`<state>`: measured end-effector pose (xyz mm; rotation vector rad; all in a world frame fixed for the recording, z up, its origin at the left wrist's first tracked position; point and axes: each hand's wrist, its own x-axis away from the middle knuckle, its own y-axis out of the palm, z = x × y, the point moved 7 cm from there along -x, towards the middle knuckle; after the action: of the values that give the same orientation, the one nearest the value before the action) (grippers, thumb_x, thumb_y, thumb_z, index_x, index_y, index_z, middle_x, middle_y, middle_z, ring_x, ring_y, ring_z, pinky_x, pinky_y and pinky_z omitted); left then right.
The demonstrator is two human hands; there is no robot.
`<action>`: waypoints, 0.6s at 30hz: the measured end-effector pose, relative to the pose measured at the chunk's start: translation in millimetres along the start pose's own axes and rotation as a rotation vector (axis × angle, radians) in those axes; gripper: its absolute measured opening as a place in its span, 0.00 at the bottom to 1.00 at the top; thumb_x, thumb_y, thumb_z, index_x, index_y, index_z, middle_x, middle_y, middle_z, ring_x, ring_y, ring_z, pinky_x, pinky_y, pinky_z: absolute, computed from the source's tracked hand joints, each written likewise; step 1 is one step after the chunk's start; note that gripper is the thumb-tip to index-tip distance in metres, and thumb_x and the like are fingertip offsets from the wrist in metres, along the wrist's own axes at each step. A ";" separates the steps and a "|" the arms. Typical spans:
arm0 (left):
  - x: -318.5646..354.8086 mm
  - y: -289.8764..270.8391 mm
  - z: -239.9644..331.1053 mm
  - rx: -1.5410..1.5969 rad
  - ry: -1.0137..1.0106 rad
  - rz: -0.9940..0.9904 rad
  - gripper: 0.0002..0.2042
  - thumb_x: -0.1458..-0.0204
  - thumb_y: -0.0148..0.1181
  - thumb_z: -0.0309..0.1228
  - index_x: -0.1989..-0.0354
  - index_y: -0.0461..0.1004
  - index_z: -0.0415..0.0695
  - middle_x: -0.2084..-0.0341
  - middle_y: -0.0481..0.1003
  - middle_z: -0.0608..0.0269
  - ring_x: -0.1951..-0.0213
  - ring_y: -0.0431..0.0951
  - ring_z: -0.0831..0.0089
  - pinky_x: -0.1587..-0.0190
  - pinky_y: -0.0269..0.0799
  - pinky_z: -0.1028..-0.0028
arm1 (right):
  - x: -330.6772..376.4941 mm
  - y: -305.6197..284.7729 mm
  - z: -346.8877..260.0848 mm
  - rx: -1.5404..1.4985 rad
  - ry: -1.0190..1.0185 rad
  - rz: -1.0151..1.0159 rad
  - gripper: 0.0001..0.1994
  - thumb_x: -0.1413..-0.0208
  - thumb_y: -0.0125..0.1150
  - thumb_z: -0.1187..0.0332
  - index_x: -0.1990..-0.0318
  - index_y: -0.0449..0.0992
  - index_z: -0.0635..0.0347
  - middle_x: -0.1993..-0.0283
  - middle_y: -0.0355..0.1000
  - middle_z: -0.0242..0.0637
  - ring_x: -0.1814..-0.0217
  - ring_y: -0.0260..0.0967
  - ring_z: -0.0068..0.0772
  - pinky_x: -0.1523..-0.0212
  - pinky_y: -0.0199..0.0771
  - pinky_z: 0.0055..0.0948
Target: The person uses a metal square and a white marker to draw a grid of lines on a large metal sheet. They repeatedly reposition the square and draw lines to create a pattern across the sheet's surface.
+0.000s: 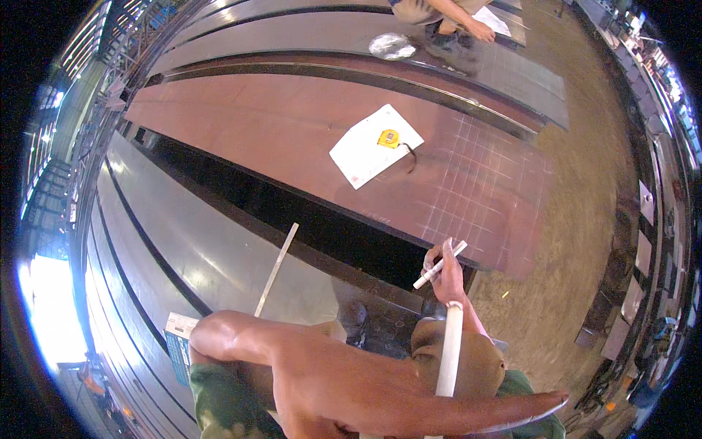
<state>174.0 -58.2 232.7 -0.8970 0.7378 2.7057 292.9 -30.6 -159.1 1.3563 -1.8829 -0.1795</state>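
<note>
My right hand is closed around a slim white pen-like stick, held slantwise over the near edge of the reddish-brown steel plate. Crossed white lines are drawn on that plate's right end. A pale band circles the right wrist. My left arm crosses the bottom of the view, and my left hand points right with a finger stretched out and whitish dust along it. Its other fingers are hidden. A flat white strip runs from the right wrist down behind the left hand; whether it is held cannot be seen.
On the plate lie a white paper sheet and a yellow tape measure. A dark gap separates this plate from grey steel beams at left, where a thin pale strip rests. Another person's hand is beyond.
</note>
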 end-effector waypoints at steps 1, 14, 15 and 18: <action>0.6 -0.8 2.2 0.003 0.017 -0.007 0.42 0.43 0.49 0.26 0.26 0.29 0.32 0.28 0.40 0.37 0.30 0.58 0.54 0.28 0.51 0.53 | 2.1 -4.0 3.3 0.014 0.004 -0.016 0.28 0.29 0.38 0.43 0.74 0.68 0.55 0.78 0.62 0.33 0.76 0.59 0.28 0.71 0.63 0.32; 7.5 7.7 -15.2 -0.196 0.006 0.038 0.45 0.40 0.47 0.51 0.26 0.29 0.35 0.28 0.36 0.39 0.28 0.48 0.58 0.27 0.36 0.54 | -7.5 1.8 14.0 0.080 -0.024 -0.026 0.30 0.29 0.37 0.42 0.77 0.67 0.54 0.80 0.60 0.31 0.75 0.59 0.28 0.72 0.63 0.33; 10.5 -2.7 -18.3 -0.271 -0.058 -0.004 0.43 0.41 0.49 0.49 0.27 0.35 0.36 0.31 0.44 0.40 0.31 0.53 0.60 0.30 0.41 0.57 | -9.0 -15.7 12.5 0.116 -0.040 0.017 0.30 0.29 0.37 0.42 0.77 0.67 0.54 0.80 0.60 0.31 0.75 0.60 0.28 0.71 0.63 0.33; 69.3 -55.5 14.8 -0.318 -0.729 0.277 0.28 0.41 0.58 0.26 0.31 0.60 0.41 0.47 0.78 0.45 0.51 0.77 0.72 0.46 0.69 0.69 | -7.1 -23.7 10.0 0.045 0.019 0.043 0.28 0.30 0.42 0.41 0.77 0.65 0.52 0.82 0.59 0.28 0.79 0.59 0.26 0.72 0.67 0.33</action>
<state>129.7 -1.0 179.1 0.2046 0.2880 3.1051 304.6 -37.6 -182.0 1.3419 -1.9093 -0.1025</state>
